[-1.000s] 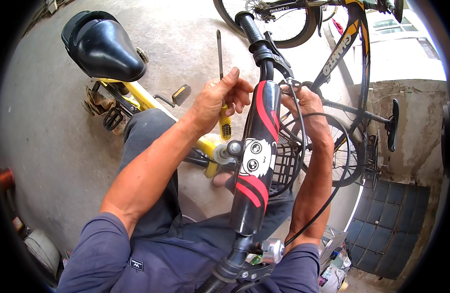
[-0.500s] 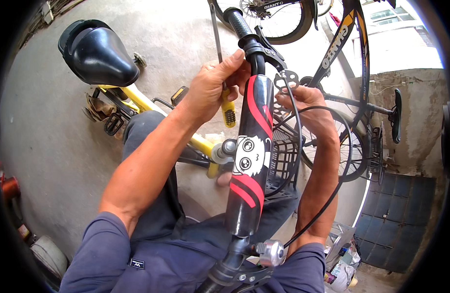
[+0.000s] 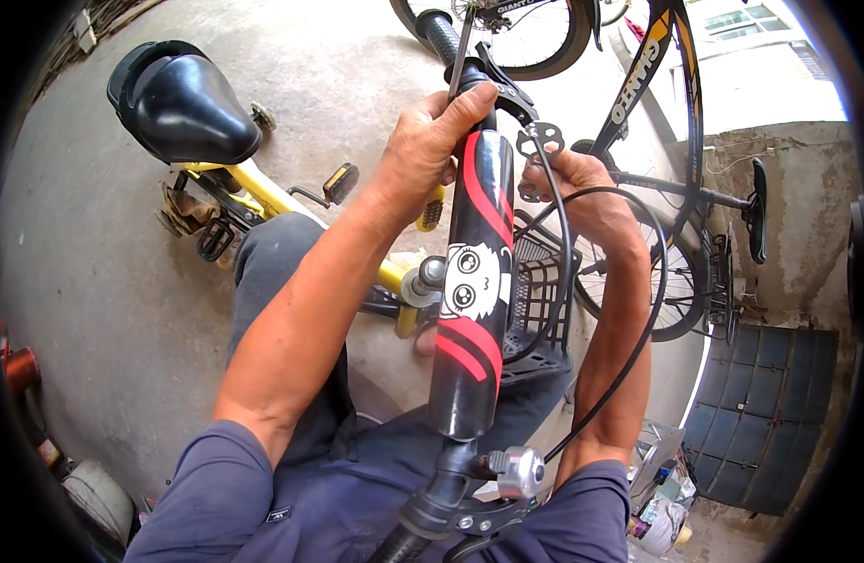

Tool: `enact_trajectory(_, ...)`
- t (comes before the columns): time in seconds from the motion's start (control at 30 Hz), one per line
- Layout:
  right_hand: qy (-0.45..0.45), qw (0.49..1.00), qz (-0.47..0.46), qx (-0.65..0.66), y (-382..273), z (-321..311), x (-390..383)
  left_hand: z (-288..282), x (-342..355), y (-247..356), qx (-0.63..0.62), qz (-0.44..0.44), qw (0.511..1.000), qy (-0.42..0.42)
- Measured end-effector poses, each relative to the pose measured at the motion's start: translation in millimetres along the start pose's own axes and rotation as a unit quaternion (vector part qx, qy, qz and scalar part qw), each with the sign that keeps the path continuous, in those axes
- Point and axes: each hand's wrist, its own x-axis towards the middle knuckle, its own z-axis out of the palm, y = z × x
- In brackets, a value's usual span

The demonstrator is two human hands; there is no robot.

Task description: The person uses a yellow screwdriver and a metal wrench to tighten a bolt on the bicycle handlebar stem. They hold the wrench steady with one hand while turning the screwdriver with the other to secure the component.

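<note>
My left hand is closed around a screwdriver with a yellow and black handle, its thumb pressing on the handlebar near the far brake lever. The screwdriver's shaft runs up alongside the bar. A black padded sleeve with red stripes and a cartoon face wraps the bar's middle. To the right of the bar, my right hand pinches a flat dark spanner with several cut-outs, close to the brake cable. Part of the spanner is hidden by the fingers.
The yellow bicycle frame and black saddle lie to the left. A black basket sits beyond the bar. A silver bell is on its near end. Another bicycle stands right, with loose cable looping over my right forearm.
My left hand has shifted up and right along the bar, bringing the screwdriver's shaft against it. The handlebar has moved slightly left and up. My right hand, still gripping the spanner, has moved slightly up.
</note>
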Motion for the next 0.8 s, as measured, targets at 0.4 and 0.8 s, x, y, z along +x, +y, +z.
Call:
enact_trajectory(0.4,0.053,0.998,-0.013,0.023,0.7,-27.8,-11.0,-3.7,-0.5,1.2,0.012,-0.011,0.999,-0.033)
enact_trajectory(0.8,0.093,0.99,0.004,0.102,0.7,-5.9,-3.3,4.0,-4.7,5.1,0.004,-0.01,1.0,-0.019)
